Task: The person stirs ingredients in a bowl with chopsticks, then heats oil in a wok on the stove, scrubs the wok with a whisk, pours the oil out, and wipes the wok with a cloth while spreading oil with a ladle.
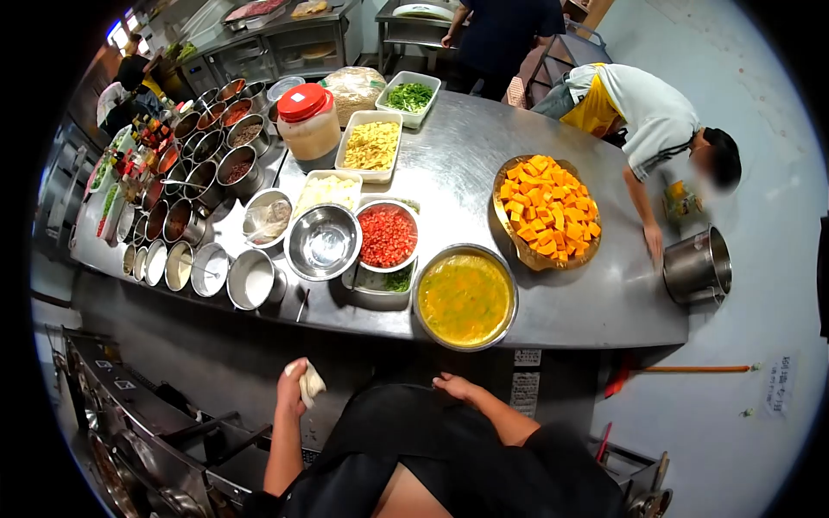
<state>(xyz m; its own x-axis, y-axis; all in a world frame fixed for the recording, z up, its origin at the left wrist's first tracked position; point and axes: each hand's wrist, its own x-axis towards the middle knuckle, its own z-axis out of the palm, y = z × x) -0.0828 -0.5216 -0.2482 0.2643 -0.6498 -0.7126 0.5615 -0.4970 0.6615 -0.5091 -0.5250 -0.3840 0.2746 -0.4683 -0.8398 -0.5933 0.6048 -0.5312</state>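
My left hand [292, 385] is closed around a crumpled white cloth [312, 383], held in front of the steel table [466, 129]. My right hand [455, 386] hovers below the table's near edge, its fingers loosely apart and nothing in them. Closest to it, on the table, stands a steel bowl of yellow-orange soupy liquid with green bits [465, 298]. Left of that are a bowl of chopped red peppers [387, 236] and an empty-looking steel bowl [323, 242]. A golden basin holds cubed orange pumpkin [548, 207].
Several steel pots of seasonings [238, 170] crowd the table's left end. A red-lidded jar [306, 121] stands beside tubs of yellow slices [371, 145] and chopped greens [410, 97]. A co-worker [639, 112] leans over at right near a steel pot [698, 266]. Stove equipment [147, 406] lies lower left.
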